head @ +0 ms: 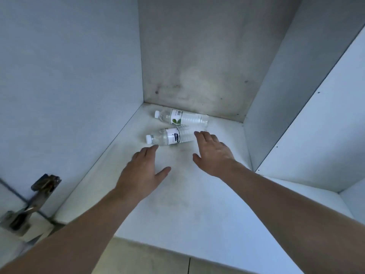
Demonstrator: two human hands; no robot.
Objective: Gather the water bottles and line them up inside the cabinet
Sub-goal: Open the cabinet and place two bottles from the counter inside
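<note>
Two bottles already lie on their sides on the white cabinet floor, so the step in hand looks like the lining-up rather than the gathering. Taking the grey, stained back wall of the cabinet as the landmark: the clear plastic water bottle with the green leaf label lies just in front of that wall, nearly parallel to it, white cap to the left. The clear plastic water bottle with the blue-printed white label lies one row nearer, slightly skewed (its base seems to close on the first bottle's base).

Both hands are flat and spread, holding nothing. The left hand hovers in front of the nearer bottle, fingertips just beside its neck end. The right hand sits by that bottle's base, fingertips at or over it; contact cannot be told.

The next move probably calls for nudging this bottle square to the wall, gently, since a round bottle rolls.
</note>
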